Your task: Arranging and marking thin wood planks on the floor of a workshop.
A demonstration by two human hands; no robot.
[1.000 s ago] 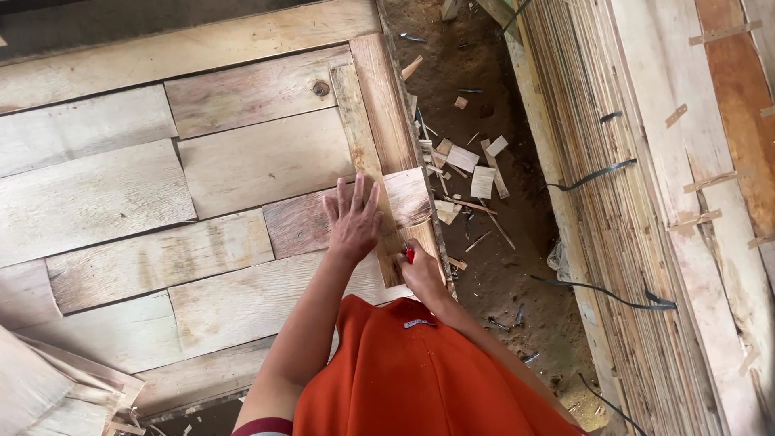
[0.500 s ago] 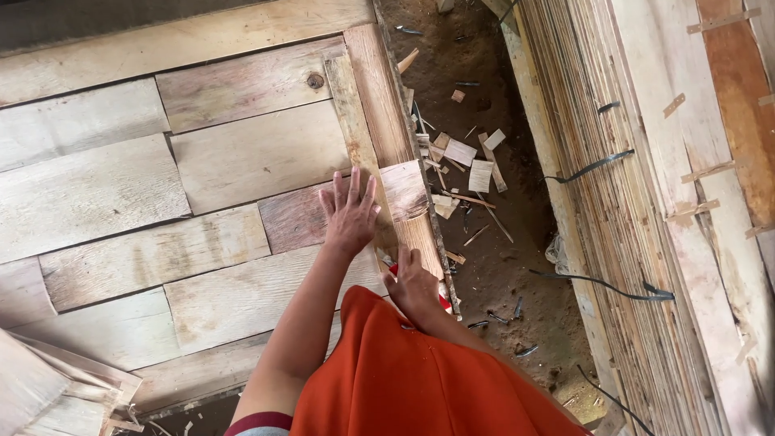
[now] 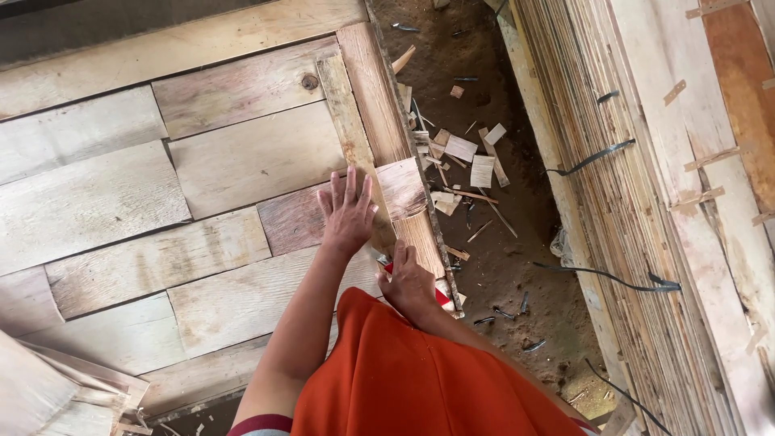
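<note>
While we lean over the bench (image 3: pixel 97 194), our left hand (image 3: pixel 349 214) lies flat with fingers spread, pressing on a reddish, rough-grained sheet of veneer (image 3: pixel 295 220) set among paler rectangular sheets laid edge to edge like patchwork. Just to its right a small, squarish scrap of veneer (image 3: pixel 401 187) overlaps a long narrow strip (image 3: pixel 371 89) running far along the bench's right edge. Our right hand (image 3: pixel 408 282) sits near the right edge, curled around something with a red part (image 3: pixel 443 296); we cannot tell what it is or how tightly it is held. Right of the bench, the dirt floor (image 3: pixel 517 242) is strewn with pale wood chips (image 3: pixel 472 157) and splinters. Farther right stands a tall stack of thin sheets (image 3: pixel 646 178), its layered edges bound by dark bands (image 3: pixel 593 157). Orange cloth (image 3: pixel 420 379) fills the near middle.
</note>
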